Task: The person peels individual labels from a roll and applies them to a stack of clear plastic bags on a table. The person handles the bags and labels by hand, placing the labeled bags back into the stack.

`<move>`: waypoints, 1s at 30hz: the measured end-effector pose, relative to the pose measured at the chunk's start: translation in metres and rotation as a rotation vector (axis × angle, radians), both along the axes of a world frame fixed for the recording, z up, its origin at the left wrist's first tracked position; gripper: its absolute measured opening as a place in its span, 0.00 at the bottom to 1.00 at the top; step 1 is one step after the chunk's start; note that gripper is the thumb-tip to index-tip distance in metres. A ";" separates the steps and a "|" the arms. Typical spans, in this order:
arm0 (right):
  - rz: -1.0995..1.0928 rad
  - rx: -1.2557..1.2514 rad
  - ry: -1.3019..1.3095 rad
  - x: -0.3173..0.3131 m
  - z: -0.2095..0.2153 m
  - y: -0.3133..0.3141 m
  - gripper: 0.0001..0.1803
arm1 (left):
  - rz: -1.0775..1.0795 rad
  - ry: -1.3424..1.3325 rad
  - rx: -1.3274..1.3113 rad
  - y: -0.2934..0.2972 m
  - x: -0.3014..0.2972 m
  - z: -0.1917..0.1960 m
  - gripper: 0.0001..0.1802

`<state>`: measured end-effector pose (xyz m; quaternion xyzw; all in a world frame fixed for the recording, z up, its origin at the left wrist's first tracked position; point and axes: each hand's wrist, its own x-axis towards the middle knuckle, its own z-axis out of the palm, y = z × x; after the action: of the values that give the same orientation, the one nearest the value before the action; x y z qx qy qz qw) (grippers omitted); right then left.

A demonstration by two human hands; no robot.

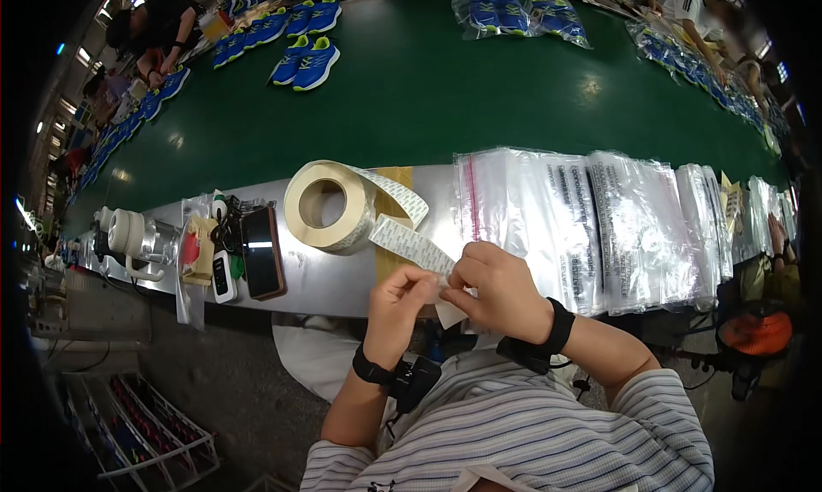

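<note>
A large roll of white printed stickers [357, 211] lies on the metal ledge, with its loose strip [413, 247] looping right and running down to my hands. My left hand [398, 310] pinches the strip's end between thumb and fingers. Close beside it, my right hand [501, 288] is closed at the same end, its fingertips almost touching the left ones. A short pale tail of the strip [449, 313] hangs below the fingers. Whether a single sticker is being peeled off is too small to tell.
Stacked clear plastic bags [535, 205] lie right of my hands. Left of the roll are a phone [261, 252], a small white device [223, 276] and a lidded jug [141, 239]. Beyond runs a green belt [402, 89] carrying blue shoes [306, 62] and bagged pairs [518, 14]; other people work along it.
</note>
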<state>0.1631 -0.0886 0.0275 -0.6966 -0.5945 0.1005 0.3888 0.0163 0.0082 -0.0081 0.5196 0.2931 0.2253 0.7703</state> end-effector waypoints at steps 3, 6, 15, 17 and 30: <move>-0.015 -0.187 0.130 0.011 -0.009 -0.015 0.10 | 0.129 -0.136 -0.139 0.009 0.002 0.003 0.08; -0.077 -0.212 0.200 0.016 -0.021 -0.017 0.09 | 0.054 0.105 0.202 0.003 0.009 0.007 0.11; 0.083 -0.158 0.413 0.013 -0.015 -0.011 0.07 | 0.006 0.080 0.053 -0.001 0.007 -0.006 0.10; 0.042 -0.212 0.501 0.019 -0.020 -0.017 0.07 | 0.115 0.158 0.172 0.010 0.003 -0.010 0.07; -0.482 -0.433 -0.195 0.059 -0.066 -0.035 0.17 | -0.345 0.270 1.365 -0.037 0.036 -0.025 0.40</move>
<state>0.2219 -0.1238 -0.0388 -0.8899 -0.4118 0.0626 0.1858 0.0519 -0.0289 -0.0333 0.9477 0.0930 0.1670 0.2554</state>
